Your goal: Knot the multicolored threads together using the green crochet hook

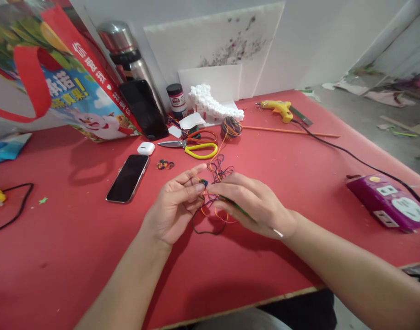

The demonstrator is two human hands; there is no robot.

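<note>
My left hand (pixel 173 201) pinches a small crocheted piece (pixel 204 182) of dark multicoloured yarn between thumb and fingers, with a strand running over the raised forefinger. Close against it, my right hand (pixel 254 201) is closed around a slim crochet hook (pixel 277 233); its silvery end pokes out below the wrist side and a bit of green handle shows under the fingers. The hook's working tip is hidden. Loose yarn (pixel 219 168) in purple, orange and dark tones lies in loops behind and beneath both hands. It leads back to a yarn ball (pixel 231 128).
On the red table (pixel 75 256) are scissors (pixel 201 150), a small yarn piece (pixel 165 164), a phone (pixel 128 178), an earbud case (pixel 145 148), a glue gun (pixel 276 110), an orange stick (pixel 292 131) and a purple power strip (pixel 388 201). A gift bag (pixel 89 101) and flask (pixel 137 66) stand behind.
</note>
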